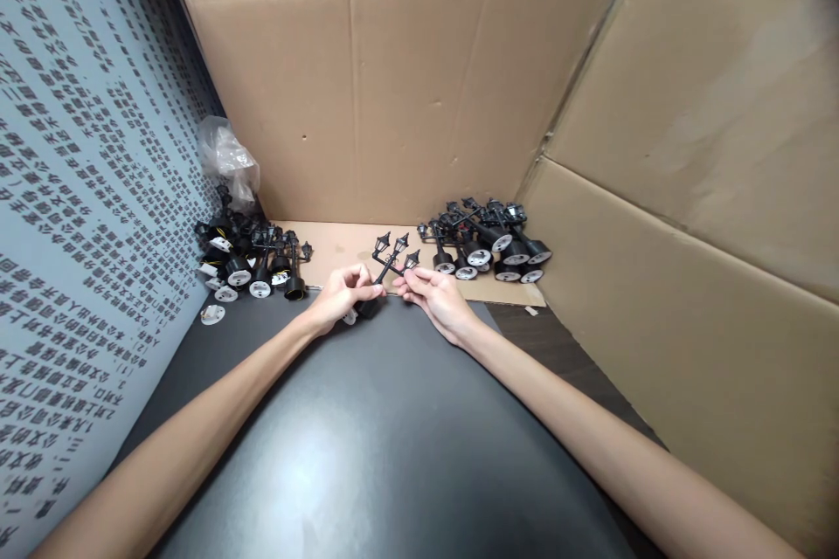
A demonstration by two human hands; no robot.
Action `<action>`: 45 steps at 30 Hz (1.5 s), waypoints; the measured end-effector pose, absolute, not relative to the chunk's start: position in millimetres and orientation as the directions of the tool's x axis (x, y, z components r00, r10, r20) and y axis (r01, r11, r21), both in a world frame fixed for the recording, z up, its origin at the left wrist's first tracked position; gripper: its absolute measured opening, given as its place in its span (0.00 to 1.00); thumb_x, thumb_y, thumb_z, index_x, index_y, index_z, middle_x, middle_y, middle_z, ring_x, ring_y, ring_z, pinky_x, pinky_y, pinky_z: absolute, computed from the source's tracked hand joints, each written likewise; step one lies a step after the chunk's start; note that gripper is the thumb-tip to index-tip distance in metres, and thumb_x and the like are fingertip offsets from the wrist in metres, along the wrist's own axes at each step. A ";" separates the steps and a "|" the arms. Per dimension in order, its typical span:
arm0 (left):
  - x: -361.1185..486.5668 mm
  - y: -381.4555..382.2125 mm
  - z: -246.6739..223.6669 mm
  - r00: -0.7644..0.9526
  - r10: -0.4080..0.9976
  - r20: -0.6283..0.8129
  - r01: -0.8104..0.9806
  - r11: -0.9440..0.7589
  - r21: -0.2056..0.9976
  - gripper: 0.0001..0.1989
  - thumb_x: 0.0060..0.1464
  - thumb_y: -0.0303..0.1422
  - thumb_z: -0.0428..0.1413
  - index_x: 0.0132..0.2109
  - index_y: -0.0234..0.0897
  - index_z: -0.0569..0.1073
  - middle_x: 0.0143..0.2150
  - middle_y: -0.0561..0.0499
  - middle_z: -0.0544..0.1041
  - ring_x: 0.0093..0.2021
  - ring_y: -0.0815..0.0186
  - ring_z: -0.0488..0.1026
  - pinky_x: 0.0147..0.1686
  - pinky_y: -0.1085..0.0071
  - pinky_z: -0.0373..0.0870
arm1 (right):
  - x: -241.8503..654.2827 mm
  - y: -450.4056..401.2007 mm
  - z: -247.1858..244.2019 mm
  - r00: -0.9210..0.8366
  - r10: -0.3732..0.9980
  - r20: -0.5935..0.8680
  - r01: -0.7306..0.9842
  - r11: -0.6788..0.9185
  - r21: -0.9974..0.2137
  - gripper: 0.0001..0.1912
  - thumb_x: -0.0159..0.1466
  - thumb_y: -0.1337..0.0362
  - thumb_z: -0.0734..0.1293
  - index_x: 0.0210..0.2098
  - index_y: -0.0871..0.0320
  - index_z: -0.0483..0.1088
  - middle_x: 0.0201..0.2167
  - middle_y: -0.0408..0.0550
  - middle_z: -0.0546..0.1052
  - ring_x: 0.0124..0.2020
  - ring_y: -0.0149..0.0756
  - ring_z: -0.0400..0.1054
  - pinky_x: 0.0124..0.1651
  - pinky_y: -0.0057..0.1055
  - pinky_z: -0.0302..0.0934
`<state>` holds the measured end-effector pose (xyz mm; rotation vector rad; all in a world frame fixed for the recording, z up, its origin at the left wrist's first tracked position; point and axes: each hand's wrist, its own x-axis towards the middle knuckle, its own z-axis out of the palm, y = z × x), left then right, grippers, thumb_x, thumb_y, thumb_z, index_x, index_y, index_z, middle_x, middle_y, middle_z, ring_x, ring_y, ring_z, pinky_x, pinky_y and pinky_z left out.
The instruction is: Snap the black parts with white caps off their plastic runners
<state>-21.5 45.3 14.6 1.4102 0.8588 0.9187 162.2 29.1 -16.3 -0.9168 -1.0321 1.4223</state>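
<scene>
A small black model street lamp (391, 262) with three lantern heads is held tilted over the dark mat, its top leaning up and to the right. My left hand (341, 297) is closed on its post near the lower end. The black base (369, 307) shows just below those fingers, and a white disc (350, 316) peeks out beside it, partly hidden by the hand. With thumb and fingers, my right hand (433, 295) pinches the lamp at its right lantern. The fingertips hide part of that lantern's arm.
Several black lamps with white bases are heaped at the right (488, 240). Another heap (253, 253), some with yellow wires, lies left, with a loose white disc (213, 314) and clear plastic bag (229, 157). Cardboard walls (406, 96) stand behind and right; a printed sheet (92, 192) stands left.
</scene>
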 end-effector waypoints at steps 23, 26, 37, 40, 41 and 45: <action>-26.2 44.3 20.2 0.510 0.860 -0.001 -0.010 0.008 1.000 0.20 0.37 0.31 0.63 0.21 0.35 0.56 0.23 0.57 0.62 0.27 0.73 0.66 0.30 0.76 0.59 | 155.7 14.6 -11.0 0.115 0.836 0.536 0.372 0.465 -0.804 0.25 0.58 0.58 0.71 0.54 0.56 0.73 0.45 0.54 0.75 0.37 0.38 0.74 0.40 0.37 0.75; -26.4 44.8 20.3 0.527 0.850 -0.001 -0.001 0.002 1.000 0.20 0.37 0.32 0.63 0.21 0.36 0.56 0.23 0.56 0.64 0.26 0.73 0.65 0.29 0.76 0.58 | 155.0 14.7 -11.4 0.132 0.847 0.514 0.377 0.437 -0.817 0.24 0.57 0.58 0.72 0.52 0.58 0.74 0.45 0.55 0.76 0.34 0.37 0.74 0.39 0.38 0.75; -27.2 42.9 23.1 0.538 0.843 -0.014 0.022 0.003 1.000 0.20 0.37 0.33 0.64 0.21 0.36 0.57 0.22 0.56 0.63 0.26 0.72 0.65 0.29 0.75 0.57 | 159.2 12.8 -9.8 0.128 0.800 0.586 0.463 0.475 -0.748 0.18 0.57 0.59 0.72 0.47 0.56 0.78 0.33 0.50 0.78 0.30 0.38 0.72 0.38 0.38 0.71; -27.0 43.2 22.5 0.534 0.846 -0.021 0.018 0.013 1.000 0.21 0.37 0.32 0.64 0.21 0.36 0.56 0.22 0.57 0.62 0.26 0.73 0.65 0.29 0.75 0.58 | 159.5 12.7 -8.9 0.133 0.806 0.576 0.455 0.467 -0.759 0.18 0.56 0.59 0.73 0.46 0.56 0.79 0.33 0.50 0.77 0.31 0.39 0.72 0.38 0.38 0.71; -26.8 43.2 22.2 0.530 0.848 -0.025 0.017 0.019 1.000 0.20 0.37 0.32 0.64 0.21 0.36 0.56 0.22 0.57 0.62 0.26 0.72 0.66 0.30 0.75 0.58 | 159.6 12.7 -8.6 0.132 0.808 0.574 0.453 0.466 -0.760 0.18 0.56 0.59 0.73 0.46 0.56 0.79 0.33 0.50 0.77 0.31 0.39 0.73 0.38 0.38 0.71; -27.8 44.4 22.6 0.524 0.851 -0.047 0.023 0.041 0.999 0.18 0.37 0.31 0.64 0.23 0.35 0.58 0.23 0.55 0.66 0.28 0.70 0.69 0.30 0.76 0.60 | 160.6 12.8 -8.3 0.104 0.810 0.577 0.457 0.476 -0.751 0.18 0.56 0.60 0.73 0.46 0.57 0.79 0.31 0.50 0.77 0.30 0.39 0.73 0.38 0.38 0.71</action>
